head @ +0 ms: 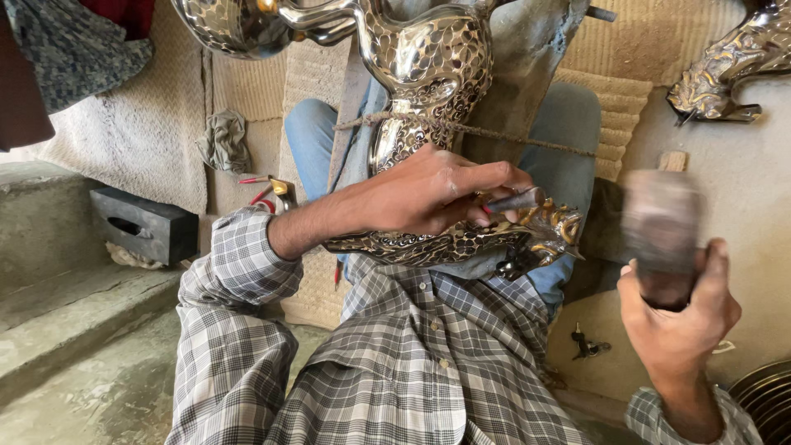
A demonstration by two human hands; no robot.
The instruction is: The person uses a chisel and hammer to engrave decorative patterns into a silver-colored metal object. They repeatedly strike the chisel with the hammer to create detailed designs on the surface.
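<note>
checked shirt sleeves (247, 272) sit closest. left hand (428, 194) pinches a small chisel (515, 200) on the shiny metal bird (428, 99) lying across the lap. right hand (680, 317) grips a blurry hammer (662, 231).

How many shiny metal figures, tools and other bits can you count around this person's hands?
Shiny patterned metal figures: 3 – on the lap, upper left, upper right
Tools in hands: 2 – punch in left hand, blurred mallet in right hand
Dark metal block: 1
Crumpled rag: 1
Total: 7
</note>
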